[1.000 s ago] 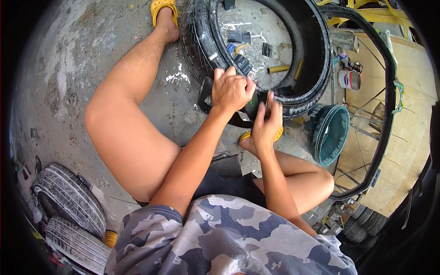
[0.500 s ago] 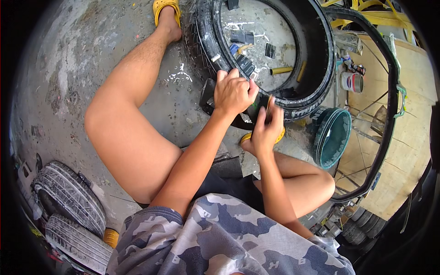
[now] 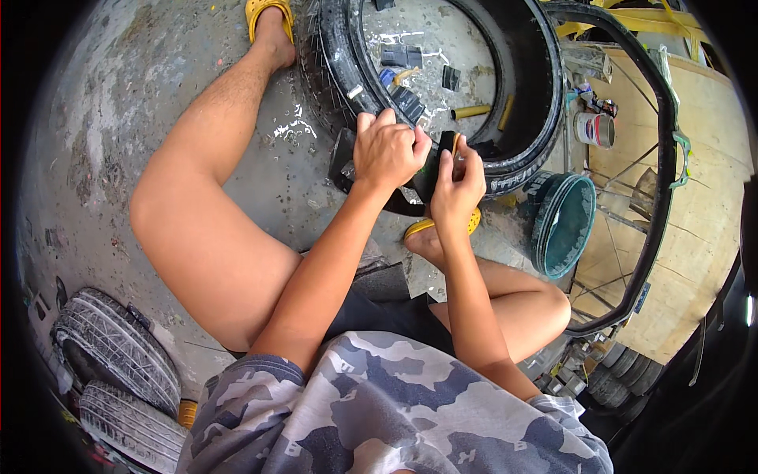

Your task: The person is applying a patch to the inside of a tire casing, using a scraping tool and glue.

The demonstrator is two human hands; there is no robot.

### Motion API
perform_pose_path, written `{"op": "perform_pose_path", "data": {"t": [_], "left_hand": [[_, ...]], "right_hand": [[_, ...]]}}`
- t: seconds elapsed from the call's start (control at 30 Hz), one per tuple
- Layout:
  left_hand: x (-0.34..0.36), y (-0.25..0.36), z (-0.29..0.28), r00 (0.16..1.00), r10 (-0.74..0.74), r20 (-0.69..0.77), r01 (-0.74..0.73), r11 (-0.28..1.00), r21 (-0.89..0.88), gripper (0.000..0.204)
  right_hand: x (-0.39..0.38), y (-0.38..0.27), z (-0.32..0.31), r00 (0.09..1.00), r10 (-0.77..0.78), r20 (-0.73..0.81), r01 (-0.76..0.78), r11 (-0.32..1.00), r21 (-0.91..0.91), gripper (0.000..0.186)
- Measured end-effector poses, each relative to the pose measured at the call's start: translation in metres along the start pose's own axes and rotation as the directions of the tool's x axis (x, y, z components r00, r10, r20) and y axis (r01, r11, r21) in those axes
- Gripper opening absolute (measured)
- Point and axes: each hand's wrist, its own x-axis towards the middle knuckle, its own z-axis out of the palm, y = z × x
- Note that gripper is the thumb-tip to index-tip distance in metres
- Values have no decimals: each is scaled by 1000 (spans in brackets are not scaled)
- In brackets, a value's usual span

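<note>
My left hand [image 3: 385, 150] is closed over a black rubber inner tube [image 3: 344, 162] that loops out below a black motorcycle tyre [image 3: 521, 118] lying flat on the concrete floor. My right hand [image 3: 456, 188] presses a small flat tool with a wooden-coloured edge [image 3: 455, 147] against the tube, right beside the left hand. Both hands sit at the tyre's near rim. What lies under the palms is hidden.
Small black and blue parts and yellow-handled tools [image 3: 474, 112] lie inside the tyre ring. A teal bucket [image 3: 564, 225] and a small tin [image 3: 594, 129] stand at right, by a spoked rim [image 3: 663, 182] and wooden board. Stacked tyres [image 3: 118, 355] lie lower left. My legs flank the work.
My right hand has risen and closed in on the tube beside the left hand. The view has shifted slightly, so everything sits a little lower left.
</note>
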Motion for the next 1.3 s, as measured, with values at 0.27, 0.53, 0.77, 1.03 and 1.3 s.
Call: {"op": "perform_pose_path", "data": {"t": [0.27, 0.53, 0.77, 1.03, 1.3], "left_hand": [[0, -1, 1, 1000, -14, -20, 15, 1000, 19, 34], [4, -1, 4, 1000, 7, 5, -7, 1000, 18, 34], [0, -3, 3, 1000, 0, 14, -1, 999, 46, 34], [0, -2, 2, 1000, 2, 11, -2, 999, 50, 36], [3, 0, -1, 1000, -12, 9, 11, 997, 79, 36]], "right_hand": [[-4, -2, -3, 999, -15, 52, 15, 1000, -10, 24], [-65, 36, -20, 999, -31, 40, 29, 999, 32, 32], [-79, 33, -23, 994, -100, 41, 99, 995, 22, 33], [-42, 26, -18, 994, -98, 45, 97, 995, 33, 34], [-22, 31, -11, 981, -188, 51, 189, 982, -15, 39]]}}
